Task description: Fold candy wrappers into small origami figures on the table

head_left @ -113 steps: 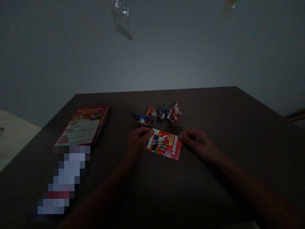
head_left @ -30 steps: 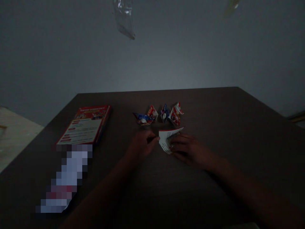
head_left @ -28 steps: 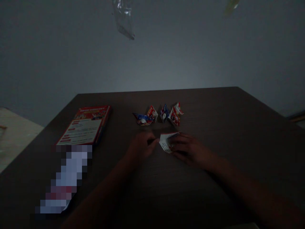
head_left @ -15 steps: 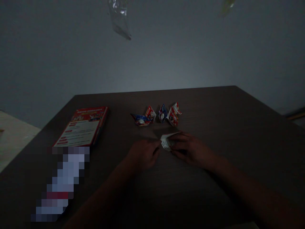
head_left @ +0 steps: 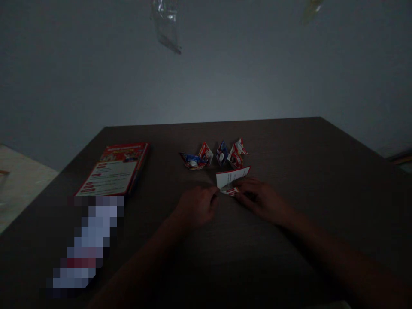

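A small piece of folded paper [head_left: 232, 176], white with a red edge and red print on its lower fold, lies between my hands, its upper flap raised. My left hand [head_left: 197, 207] is closed, thumb and fingers pinching the paper's left corner. At the right end, the fingers of my right hand [head_left: 261, 198] press together on the lower fold. Just beyond are folded paper shapes: a blue and red one [head_left: 193, 161], a red and white one [head_left: 205, 153], a blue one [head_left: 222, 153] and another red and white one [head_left: 236, 155].
On the left of the dark table [head_left: 277, 133] lies a red and white booklet stack [head_left: 111, 174], with a pixelated pale object [head_left: 93, 240] nearer me. Clear plastic [head_left: 167, 25] hangs against the wall [head_left: 257, 64] behind.
The paper's upper flap has opened upward, showing its white face and red edge, and red print now shows on the lower fold. The whole view has shifted slightly.
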Demonstrator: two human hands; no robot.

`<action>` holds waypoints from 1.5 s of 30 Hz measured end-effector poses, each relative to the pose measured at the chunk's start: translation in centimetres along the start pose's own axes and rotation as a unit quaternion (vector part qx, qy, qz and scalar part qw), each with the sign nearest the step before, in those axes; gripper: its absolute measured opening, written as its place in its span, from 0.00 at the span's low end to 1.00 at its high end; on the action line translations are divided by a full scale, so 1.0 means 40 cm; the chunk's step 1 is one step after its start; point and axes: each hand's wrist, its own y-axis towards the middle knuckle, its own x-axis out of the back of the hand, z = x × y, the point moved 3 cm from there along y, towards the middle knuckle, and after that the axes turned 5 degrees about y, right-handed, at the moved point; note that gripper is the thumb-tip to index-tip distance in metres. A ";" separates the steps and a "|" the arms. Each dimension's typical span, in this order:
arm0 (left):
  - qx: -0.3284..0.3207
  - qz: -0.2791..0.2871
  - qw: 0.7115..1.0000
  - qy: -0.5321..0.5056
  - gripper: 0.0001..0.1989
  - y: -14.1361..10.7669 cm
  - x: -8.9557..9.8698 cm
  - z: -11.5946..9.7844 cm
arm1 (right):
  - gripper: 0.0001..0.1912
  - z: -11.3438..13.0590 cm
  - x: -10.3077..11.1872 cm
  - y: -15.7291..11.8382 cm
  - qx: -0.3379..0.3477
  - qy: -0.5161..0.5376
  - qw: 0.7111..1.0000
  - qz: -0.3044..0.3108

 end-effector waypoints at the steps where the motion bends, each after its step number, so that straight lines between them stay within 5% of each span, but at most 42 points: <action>1: 0.011 -0.001 1.000 -0.014 0.15 0.001 0.000 0.003 | 0.07 -0.003 -0.001 0.000 -0.008 0.005 1.000 -0.004; 5: 0.047 -0.028 0.995 -0.084 0.10 0.007 0.003 0.014 | 0.07 -0.012 -0.005 -0.004 -0.032 0.035 0.999 0.000; 15: -0.043 -0.080 0.993 -0.075 0.11 0.027 -0.010 0.016 | 0.12 -0.011 -0.014 -0.002 -0.074 0.085 0.994 -0.006; 45: -0.004 -0.076 0.997 -0.033 0.08 0.025 -0.006 0.012 | 0.10 -0.027 -0.028 0.028 -0.173 0.019 0.983 -0.062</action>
